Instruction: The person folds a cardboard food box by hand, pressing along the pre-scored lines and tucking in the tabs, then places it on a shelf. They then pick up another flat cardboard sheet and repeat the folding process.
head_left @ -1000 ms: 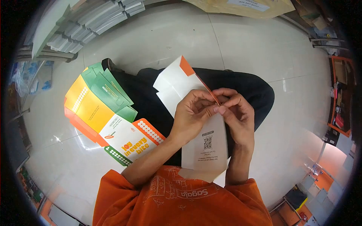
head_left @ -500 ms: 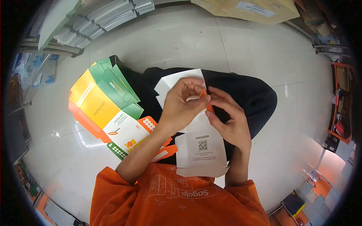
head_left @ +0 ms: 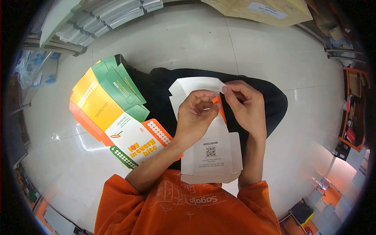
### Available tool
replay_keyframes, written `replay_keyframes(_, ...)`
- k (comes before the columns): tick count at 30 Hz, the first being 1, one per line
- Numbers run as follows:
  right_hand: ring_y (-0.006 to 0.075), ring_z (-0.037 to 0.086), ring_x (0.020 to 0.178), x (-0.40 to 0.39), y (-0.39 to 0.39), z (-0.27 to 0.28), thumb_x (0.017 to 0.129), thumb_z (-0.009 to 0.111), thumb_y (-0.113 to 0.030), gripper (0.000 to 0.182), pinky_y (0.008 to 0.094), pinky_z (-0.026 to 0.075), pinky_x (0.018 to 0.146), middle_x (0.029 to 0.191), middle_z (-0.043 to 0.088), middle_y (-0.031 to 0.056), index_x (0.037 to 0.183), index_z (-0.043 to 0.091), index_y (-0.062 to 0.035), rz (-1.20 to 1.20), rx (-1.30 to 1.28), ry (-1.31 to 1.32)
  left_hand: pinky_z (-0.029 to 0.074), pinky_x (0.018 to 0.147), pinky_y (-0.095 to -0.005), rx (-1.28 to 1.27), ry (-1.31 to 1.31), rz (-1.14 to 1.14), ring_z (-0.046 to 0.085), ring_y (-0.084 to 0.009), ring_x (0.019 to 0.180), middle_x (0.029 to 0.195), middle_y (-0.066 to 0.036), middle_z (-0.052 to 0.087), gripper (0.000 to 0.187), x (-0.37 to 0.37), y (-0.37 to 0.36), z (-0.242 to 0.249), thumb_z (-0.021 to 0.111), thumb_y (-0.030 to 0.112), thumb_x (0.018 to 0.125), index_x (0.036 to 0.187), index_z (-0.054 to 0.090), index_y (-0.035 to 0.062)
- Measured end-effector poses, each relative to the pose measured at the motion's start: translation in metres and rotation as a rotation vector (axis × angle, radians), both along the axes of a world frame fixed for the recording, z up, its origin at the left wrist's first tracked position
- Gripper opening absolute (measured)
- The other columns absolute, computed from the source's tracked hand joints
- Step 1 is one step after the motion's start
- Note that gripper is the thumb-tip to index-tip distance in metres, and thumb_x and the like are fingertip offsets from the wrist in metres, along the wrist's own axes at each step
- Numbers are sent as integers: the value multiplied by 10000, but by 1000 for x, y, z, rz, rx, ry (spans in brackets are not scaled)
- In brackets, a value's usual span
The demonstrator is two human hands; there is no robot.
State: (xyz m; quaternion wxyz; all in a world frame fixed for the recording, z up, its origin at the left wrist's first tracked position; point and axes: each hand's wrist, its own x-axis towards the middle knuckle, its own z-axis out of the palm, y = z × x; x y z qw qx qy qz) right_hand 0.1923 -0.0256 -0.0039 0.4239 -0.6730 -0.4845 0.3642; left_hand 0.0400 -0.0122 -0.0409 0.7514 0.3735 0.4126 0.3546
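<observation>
I hold a flat white carton blank (head_left: pixel 213 154) with a QR code printed on it over my lap. My left hand (head_left: pixel 194 117) grips its middle, fingers curled around an orange inner flap (head_left: pixel 219 106). My right hand (head_left: pixel 244 105) pinches the top right corner of the upper white panel (head_left: pixel 192 85), which is folded toward me. Both forearms come out of orange sleeves (head_left: pixel 184 203).
A stack of flat printed cartons (head_left: pixel 113 117), yellow, green and orange with "joy in every bite", lies on the white tiled floor (head_left: pixel 274 51) to my left. Grey stacked sheets (head_left: pixel 105 15) lie at the far left; a brown parcel (head_left: pixel 262 9) sits far ahead.
The upper panel with the orange flap, raised a second ago, has been folded down toward me. My right hand moved up to the panel's corner; my left hand stays on the middle.
</observation>
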Motion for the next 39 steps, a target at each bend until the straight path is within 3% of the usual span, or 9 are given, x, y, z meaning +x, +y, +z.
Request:
replay_keyframes(16,222,653,760,-8,-28,-7,855,678,-49,74,309,511,666,891,661,120,892,663,13,107,97,-235,536,788,-248,-90,-24,67,619,-124,895,1009,-93,626,208,-6,1,-8,642,-38,869,1059,565,-2)
replay_keyframes(19,234,659,774,-12,-28,-8,852,675,-43,77,311,517,666,907,661,124,905,662,11,103,81,-249,537,778,-257,-115,-16,51,624,-141,879,1012,-97,617,185,-6,2,-6,621,96,919,1064,553,2)
replay_keyframes(21,251,668,807,-15,-26,-10,842,683,-44,91,315,527,676,926,659,129,912,660,9,73,138,-223,543,780,-267,-330,-188,-3,630,-164,882,996,-101,606,363,-5,9,3,583,347,943,1070,538,10)
replay_keyframes(22,251,668,807,-16,-27,-9,842,683,-44,91,315,527,676,926,659,129,912,660,9,74,138,-223,563,711,-283,-321,-30,-83,646,-185,805,944,-104,601,556,-3,15,4,530,548,911,1078,521,18)
replay_keyframes(27,275,675,857,-22,-29,-8,819,725,-93,218,337,534,718,975,655,138,992,629,-2,94,67,-235,543,521,-288,-315,223,-176,634,-159,637,860,-107,604,548,5,34,-5,571,564,886,971,568,22)
replay_keyframes(31,251,670,772,-17,-36,-10,848,644,-30,164,316,521,669,881,654,152,1007,613,2,15,1,-302,530,569,-305,-140,312,-302,638,-174,678,848,-103,617,379,1,36,-7,658,403,880,913,580,33)
replay_keyframes(33,213,655,733,-10,-42,-3,863,615,-19,164,297,509,654,847,658,148,1024,603,10,-24,-109,-236,522,700,-363,941,796,68,638,-262,761,838,-107,628,284,6,33,-1,710,256,823,940,607,18)
replay_keyframes(34,174,640,695,-10,-42,-1,877,586,-7,166,277,498,640,814,662,144,1041,592,19,-58,-215,-172,493,807,-403,1144,876,96,626,-337,850,870,-128,647,310,2,43,8,733,156,757,1014,628,18)
replay_keyframes(39,85,596,708,-5,-48,-14,927,530,-25,196,244,480,626,847,688,127,1105,548,55,-156,-163,85,504,769,-420,899,697,-379,641,-341,844,926,-156,667,274,-19,50,10,726,137,772,1018,641,53)
